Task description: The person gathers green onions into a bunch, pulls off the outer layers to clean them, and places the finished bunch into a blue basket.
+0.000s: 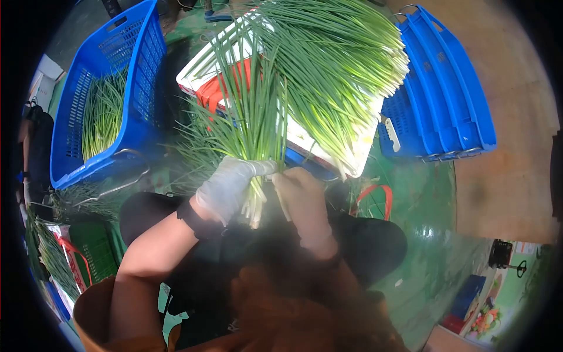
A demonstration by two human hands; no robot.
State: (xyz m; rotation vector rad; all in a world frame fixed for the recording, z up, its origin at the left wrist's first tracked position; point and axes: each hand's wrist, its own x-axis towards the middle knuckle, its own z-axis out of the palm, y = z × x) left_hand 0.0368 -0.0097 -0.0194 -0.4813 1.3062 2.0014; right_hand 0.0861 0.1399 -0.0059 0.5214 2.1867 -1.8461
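My left hand [226, 185], in a whitish glove, is wrapped round a bunch of green onions [252, 126], whose white ends stick out below the fist and whose green leaves fan upward. Against the bunch's right side, my right hand [302, 196], also gloved, is closed with its fingers pinched round a thin onion stalk. Beyond my hands, a large pile of green onions [334, 64] lies across a white foam board [296, 130], white ends pointing right and down. Red plastic [214, 92] shows on the board's left part.
At the upper left a blue crate [141, 76] holds more green onions. Stacked blue crates [440, 88] stand at the upper right, beside a brown surface [504, 117]. A red strap [387, 199] lies near my right knee. More onions lie at the far left.
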